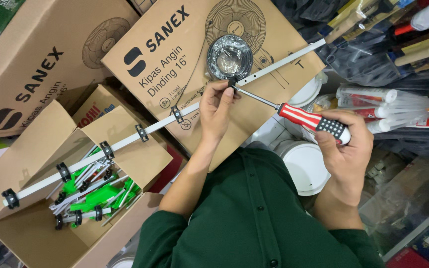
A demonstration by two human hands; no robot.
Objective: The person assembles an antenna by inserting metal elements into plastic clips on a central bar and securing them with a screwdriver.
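Head cam: left hand (216, 111) pinches a small black clip (232, 82) on the long white rail (151, 125), fingers closed tight round it, approx centre frame at 12 o'clock from the torso. Right hand (344, 149) is wrapped fully round the red/white screwdriver (310, 120), tip at the clip. Rail runs 8 o'clock to 2 o'clock, resting across a cardboard box (184, 49) w/ more clips along it; its low end sits over an open carton (31, 218) of green parts. Risk, imo: tip slips off the screw and jabs the left fingertips, since they're right beside it; unsupported rail could also pivot and roll.
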